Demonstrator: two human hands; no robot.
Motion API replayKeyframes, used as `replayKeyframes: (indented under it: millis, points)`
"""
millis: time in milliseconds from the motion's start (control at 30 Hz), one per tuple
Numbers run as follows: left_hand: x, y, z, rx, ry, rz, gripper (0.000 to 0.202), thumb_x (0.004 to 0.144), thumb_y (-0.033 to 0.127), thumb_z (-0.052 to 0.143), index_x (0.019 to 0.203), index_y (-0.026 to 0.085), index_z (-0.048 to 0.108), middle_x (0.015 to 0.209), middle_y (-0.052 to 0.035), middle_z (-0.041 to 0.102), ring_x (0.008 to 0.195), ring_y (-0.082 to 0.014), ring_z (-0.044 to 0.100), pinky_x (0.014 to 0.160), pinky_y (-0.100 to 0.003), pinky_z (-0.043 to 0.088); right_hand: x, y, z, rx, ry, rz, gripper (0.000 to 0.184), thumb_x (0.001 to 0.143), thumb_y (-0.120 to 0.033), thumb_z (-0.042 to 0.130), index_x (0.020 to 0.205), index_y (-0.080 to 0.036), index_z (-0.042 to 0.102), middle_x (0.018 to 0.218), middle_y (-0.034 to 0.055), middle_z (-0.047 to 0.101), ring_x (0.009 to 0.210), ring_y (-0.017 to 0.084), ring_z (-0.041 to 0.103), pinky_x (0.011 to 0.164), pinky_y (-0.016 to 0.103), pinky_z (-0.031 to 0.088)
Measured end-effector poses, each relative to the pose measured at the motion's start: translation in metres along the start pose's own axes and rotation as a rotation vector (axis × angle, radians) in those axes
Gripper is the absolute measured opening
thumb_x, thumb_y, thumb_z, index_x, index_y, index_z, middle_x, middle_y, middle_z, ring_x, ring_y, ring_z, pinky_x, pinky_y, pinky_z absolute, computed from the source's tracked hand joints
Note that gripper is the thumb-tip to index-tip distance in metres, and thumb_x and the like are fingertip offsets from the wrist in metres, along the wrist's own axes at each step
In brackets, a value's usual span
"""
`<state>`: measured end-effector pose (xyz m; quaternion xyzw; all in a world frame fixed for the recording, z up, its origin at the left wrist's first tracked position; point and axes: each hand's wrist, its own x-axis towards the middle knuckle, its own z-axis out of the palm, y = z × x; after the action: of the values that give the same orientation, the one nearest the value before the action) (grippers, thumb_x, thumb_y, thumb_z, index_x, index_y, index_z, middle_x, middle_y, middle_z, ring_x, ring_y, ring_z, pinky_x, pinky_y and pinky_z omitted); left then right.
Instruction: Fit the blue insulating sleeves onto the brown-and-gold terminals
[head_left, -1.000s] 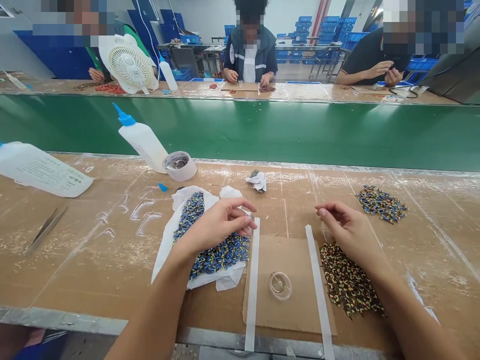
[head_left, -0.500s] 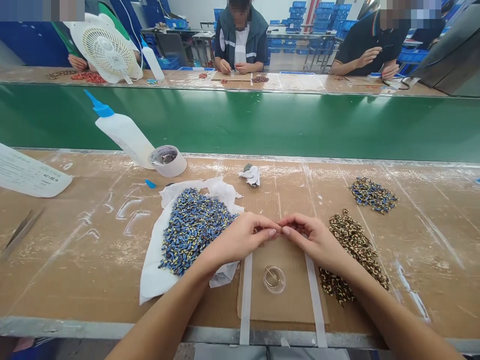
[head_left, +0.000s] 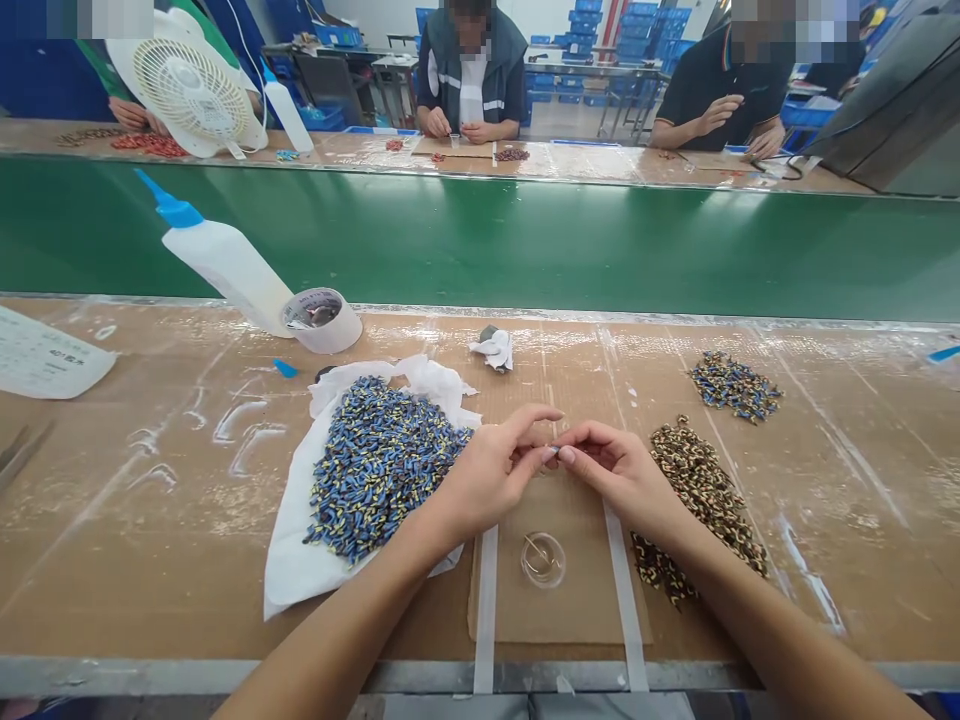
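Observation:
My left hand [head_left: 491, 465] and my right hand [head_left: 619, 470] meet above a cardboard pad [head_left: 570, 615]. A tiny blue piece [head_left: 554, 453] shows between their fingertips, partly hidden. The right thumb and index finger pinch it, and the left thumb presses at its other side with the left index finger raised. Beside my left hand, a heap of small blue and yellow pieces [head_left: 375, 470] lies on white paper [head_left: 289, 560]. Close to my right hand is a pile of small dark and cream curved pieces [head_left: 701, 490]. A clear round dish [head_left: 543, 560] with a thin stick sits on the pad.
Farther right lies a small pile of blue, dark and cream pieces [head_left: 735, 387]. A tape roll [head_left: 322, 322], a leaning white bottle [head_left: 229, 270] and crumpled tissue [head_left: 495, 350] stand toward the back. Tweezers [head_left: 22, 455] lie left. Across the green strip [head_left: 480, 240], other people work near a fan [head_left: 191, 85].
My left index finger has lifted away from its thumb, and the tiny blue piece now shows between my fingertips. The whole view has shifted slightly.

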<state>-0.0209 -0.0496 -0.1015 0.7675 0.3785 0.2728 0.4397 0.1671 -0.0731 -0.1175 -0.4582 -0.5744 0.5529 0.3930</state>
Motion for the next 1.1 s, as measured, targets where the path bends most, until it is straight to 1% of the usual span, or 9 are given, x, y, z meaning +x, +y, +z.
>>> replayKeyframes:
  millis: [200,300,400,500,600,800,933,1000,1100]
  points:
    - [-0.001,-0.007,0.006,0.242,0.082,0.172,0.020,0.094,0.017,0.048,0.114,0.019,0.048,0.095,-0.0042,0.071,0.086,-0.0172,0.065,0.074,-0.028,0.046,-0.003,0.003,0.001,0.004,0.023,-0.030,0.014,0.090,-0.031,0.059,0.095,-0.019,0.063,0.091,0.0038,0.067,0.086,0.015,0.061,0.079,0.028,0.047]
    - [-0.001,-0.010,0.008,0.350,0.077,0.192,0.017,0.095,0.017,0.045,0.110,0.017,0.052,0.095,-0.0066,0.069,0.088,-0.0191,0.064,0.072,-0.029,0.046,-0.004,0.000,0.001,0.044,0.002,0.017,0.014,0.090,-0.032,0.059,0.093,-0.019,0.062,0.085,0.0020,0.064,0.079,0.013,0.059,0.072,0.025,0.046]
    - [-0.002,-0.009,0.007,0.386,0.046,0.186,0.016,0.095,0.017,0.044,0.104,0.015,0.057,0.089,-0.0070,0.068,0.083,-0.0188,0.063,0.070,-0.029,0.045,-0.003,-0.004,0.001,0.074,-0.020,0.069,0.014,0.089,-0.032,0.059,0.089,-0.018,0.061,0.079,0.0002,0.062,0.074,0.012,0.057,0.068,0.023,0.045]
    - [-0.002,-0.003,0.004,0.311,0.052,0.140,0.014,0.093,0.020,0.050,0.099,0.015,0.061,0.085,-0.0049,0.067,0.077,-0.0163,0.060,0.068,-0.028,0.044,-0.003,-0.006,0.001,0.085,-0.008,0.093,0.014,0.088,-0.032,0.061,0.089,-0.017,0.062,0.079,0.0005,0.062,0.074,0.011,0.057,0.068,0.023,0.045]
    - [-0.002,0.003,0.002,0.162,0.076,0.035,0.010,0.091,0.021,0.054,0.091,0.016,0.063,0.079,-0.0011,0.066,0.070,-0.0126,0.058,0.066,-0.025,0.042,-0.004,-0.004,0.002,0.046,0.038,0.082,0.014,0.087,-0.031,0.063,0.090,-0.018,0.063,0.082,0.0022,0.065,0.076,0.013,0.060,0.069,0.024,0.047]
    - [0.000,0.004,0.003,-0.064,0.029,-0.090,0.008,0.086,0.018,0.059,0.080,0.015,0.061,0.073,0.0005,0.064,0.069,-0.0115,0.057,0.064,-0.023,0.043,-0.008,-0.002,0.004,-0.161,0.089,-0.080,0.010,0.087,-0.026,0.061,0.092,-0.018,0.065,0.090,0.0052,0.069,0.083,0.017,0.065,0.078,0.031,0.053]
    - [0.000,0.004,0.005,-0.181,0.022,-0.097,0.005,0.085,0.018,0.059,0.083,0.014,0.060,0.077,-0.0012,0.066,0.073,-0.0126,0.061,0.066,-0.023,0.047,-0.010,-0.003,0.005,-0.281,0.103,-0.144,0.009,0.088,-0.024,0.061,0.091,-0.019,0.067,0.090,0.0054,0.069,0.081,0.018,0.066,0.075,0.031,0.054]
    - [0.000,0.003,0.005,-0.167,0.025,-0.076,0.006,0.086,0.017,0.057,0.088,0.014,0.062,0.081,-0.0024,0.068,0.075,-0.0130,0.063,0.068,-0.024,0.048,-0.010,-0.002,0.006,-0.294,0.119,-0.147,0.008,0.087,-0.024,0.061,0.091,-0.019,0.067,0.090,0.0055,0.070,0.081,0.018,0.066,0.075,0.032,0.054]
    - [0.000,0.002,0.004,-0.063,0.038,-0.039,0.012,0.086,0.014,0.055,0.092,0.015,0.066,0.082,-0.0028,0.070,0.074,-0.0132,0.064,0.069,-0.025,0.048,-0.010,0.000,0.005,-0.260,0.129,-0.132,0.010,0.088,-0.026,0.060,0.094,-0.019,0.065,0.091,0.0062,0.070,0.083,0.019,0.067,0.075,0.032,0.054]
